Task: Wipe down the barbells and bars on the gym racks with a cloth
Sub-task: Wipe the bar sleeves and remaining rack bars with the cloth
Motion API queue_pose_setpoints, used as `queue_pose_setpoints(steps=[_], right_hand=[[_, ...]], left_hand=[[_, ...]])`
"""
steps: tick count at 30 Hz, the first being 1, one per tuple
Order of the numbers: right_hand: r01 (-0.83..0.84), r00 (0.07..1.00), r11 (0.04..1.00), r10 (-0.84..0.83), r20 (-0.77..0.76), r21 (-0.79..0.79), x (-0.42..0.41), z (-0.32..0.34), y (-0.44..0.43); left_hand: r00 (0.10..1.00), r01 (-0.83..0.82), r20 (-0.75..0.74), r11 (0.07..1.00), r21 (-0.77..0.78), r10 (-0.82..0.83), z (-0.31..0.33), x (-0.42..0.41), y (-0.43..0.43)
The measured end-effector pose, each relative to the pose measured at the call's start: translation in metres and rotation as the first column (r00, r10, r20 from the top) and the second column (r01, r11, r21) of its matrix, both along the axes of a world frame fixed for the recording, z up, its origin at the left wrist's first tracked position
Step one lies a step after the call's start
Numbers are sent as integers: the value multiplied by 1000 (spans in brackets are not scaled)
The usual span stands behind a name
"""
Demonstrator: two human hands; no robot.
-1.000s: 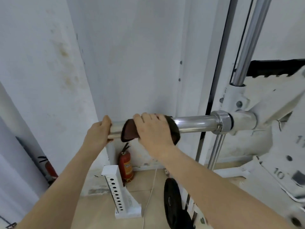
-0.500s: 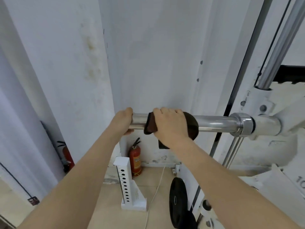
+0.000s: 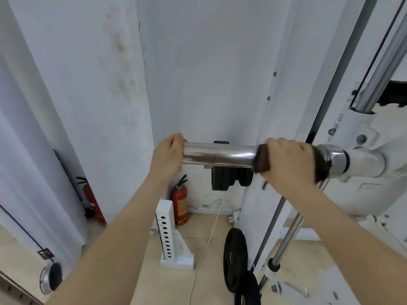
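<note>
A chrome barbell sleeve [image 3: 220, 154] runs level across the middle of the head view, fixed at its right end to a white rack carriage [image 3: 370, 155]. My left hand [image 3: 168, 158] cups the sleeve's free left end. My right hand [image 3: 288, 162] presses a dark brown cloth [image 3: 261, 159] around the sleeve, close to the chrome collar [image 3: 335, 159]. Most of the cloth is hidden under my fingers.
A chrome guide rod [image 3: 383, 62] rises at the upper right. Black weight plates [image 3: 230, 179] hang behind the sleeve, and others [image 3: 234, 260] stand on the floor. A red fire extinguisher [image 3: 180, 203] and a white perforated post [image 3: 166, 230] stand by the wall.
My right hand has slid the cloth to the right along the sleeve, up to the collar, leaving bare chrome behind it. My left hand stays on the sleeve's end.
</note>
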State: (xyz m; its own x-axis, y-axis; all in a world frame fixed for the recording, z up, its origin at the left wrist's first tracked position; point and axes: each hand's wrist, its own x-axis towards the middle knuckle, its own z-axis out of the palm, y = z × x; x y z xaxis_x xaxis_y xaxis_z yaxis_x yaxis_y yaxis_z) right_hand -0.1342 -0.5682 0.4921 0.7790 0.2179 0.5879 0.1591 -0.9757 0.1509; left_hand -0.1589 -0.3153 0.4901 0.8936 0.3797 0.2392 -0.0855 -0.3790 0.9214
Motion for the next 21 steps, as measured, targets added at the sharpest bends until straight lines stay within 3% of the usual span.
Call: queue_pose_setpoints(steps=[4, 7, 10, 13, 19, 21], right_hand=[[-233, 968, 972, 228, -106, -37, -11, 17, 116], [-345, 926, 938, 334, -176, -35, -12, 20, 172], [-395, 878, 918, 365, -310, -40, -6, 32, 176], [-413, 781, 910, 332, -529, -38, 0, 52, 185], [-401, 733, 916, 338, -590, 25, 8, 58, 199], [-387, 701, 912, 387, -599, 137, 9, 59, 198]], left_hand=[[954, 3, -297, 997, -73, -25, 23, 6, -4], [922, 115, -344, 973, -202, -180, 27, -7, 14], [921, 171, -228, 853, -493, -316, 12, -14, 19], [975, 104, -50, 639, -762, -218, 0, -22, 8], [995, 93, 61, 520, -849, -78, -20, -36, 3], [995, 102, 74, 557, -824, -72, -25, -40, 2]])
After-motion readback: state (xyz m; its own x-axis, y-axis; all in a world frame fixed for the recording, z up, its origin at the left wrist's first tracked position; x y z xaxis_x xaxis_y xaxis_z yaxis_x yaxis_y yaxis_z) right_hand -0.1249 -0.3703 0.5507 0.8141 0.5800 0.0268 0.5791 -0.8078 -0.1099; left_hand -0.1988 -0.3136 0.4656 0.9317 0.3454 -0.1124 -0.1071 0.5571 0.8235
